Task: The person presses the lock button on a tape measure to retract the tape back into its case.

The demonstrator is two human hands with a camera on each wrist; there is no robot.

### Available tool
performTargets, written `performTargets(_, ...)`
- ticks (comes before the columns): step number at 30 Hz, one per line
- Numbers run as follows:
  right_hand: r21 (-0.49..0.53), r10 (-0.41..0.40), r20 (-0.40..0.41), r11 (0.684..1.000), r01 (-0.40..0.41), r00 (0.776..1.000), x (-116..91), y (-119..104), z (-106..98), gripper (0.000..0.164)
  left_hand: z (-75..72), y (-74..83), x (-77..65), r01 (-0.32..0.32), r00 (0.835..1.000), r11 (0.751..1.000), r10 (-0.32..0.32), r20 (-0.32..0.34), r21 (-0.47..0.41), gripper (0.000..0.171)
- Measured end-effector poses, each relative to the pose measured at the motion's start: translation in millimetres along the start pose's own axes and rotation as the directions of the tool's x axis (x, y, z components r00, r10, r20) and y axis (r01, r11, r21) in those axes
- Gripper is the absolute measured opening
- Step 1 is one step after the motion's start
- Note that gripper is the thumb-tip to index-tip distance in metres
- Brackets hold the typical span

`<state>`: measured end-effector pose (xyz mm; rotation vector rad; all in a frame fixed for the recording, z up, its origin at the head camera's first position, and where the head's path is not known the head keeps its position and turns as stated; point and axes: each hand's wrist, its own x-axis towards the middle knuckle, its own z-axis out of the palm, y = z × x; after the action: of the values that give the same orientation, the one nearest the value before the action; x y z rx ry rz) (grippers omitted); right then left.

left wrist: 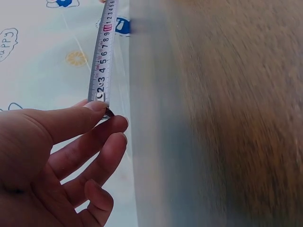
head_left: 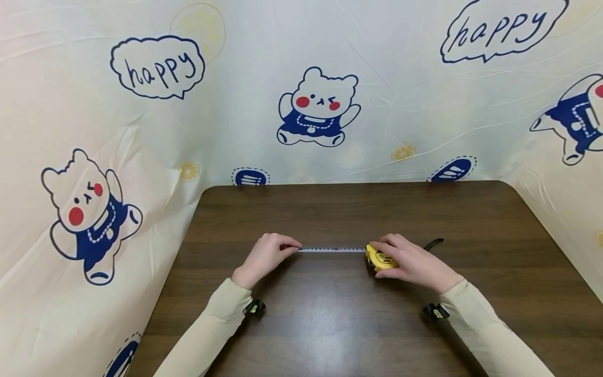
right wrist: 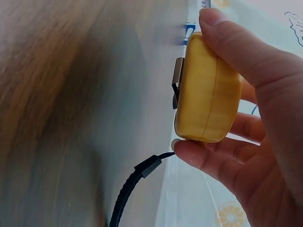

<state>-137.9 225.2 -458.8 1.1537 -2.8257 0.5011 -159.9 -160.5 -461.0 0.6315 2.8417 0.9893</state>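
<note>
A yellow tape measure (head_left: 380, 259) sits in my right hand (head_left: 414, 263), which grips its case between thumb and fingers. In the right wrist view the yellow case (right wrist: 208, 94) shows a metal clip on its side, and a black wrist strap (right wrist: 127, 191) hangs from it. The white blade (head_left: 333, 250) runs out straight to the left, above the table. My left hand (head_left: 269, 255) pinches the blade's end between thumb and forefinger. Numbers and a red 10 mark are readable on the blade (left wrist: 103, 56) in the left wrist view.
A dark brown wooden table (head_left: 325, 335) with rounded far corners lies under both hands. Behind it and at both sides hangs a pale curtain (head_left: 245, 120) printed with bears and "happy". Each wrist wears a small black camera (head_left: 254, 308).
</note>
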Motion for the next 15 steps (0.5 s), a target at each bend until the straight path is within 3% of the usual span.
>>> performTargets(8, -0.009, -0.030, -0.034, 1.000, 0.029, 0.999, 3.4, -3.9, 2.3, 0.069, 3.6, 4.0, 2.2, 0.002, 1.000, 1.000, -0.002, 0.008, -0.002, 0.013)
performTargets(15, -0.004, -0.017, -0.001, 1.000, 0.017, 1.000, 7.2, -7.7, 2.3, 0.070, 5.7, 8.4, 4.0, -0.010, 1.000, 1.000, 0.010, 0.011, -0.002, 0.014)
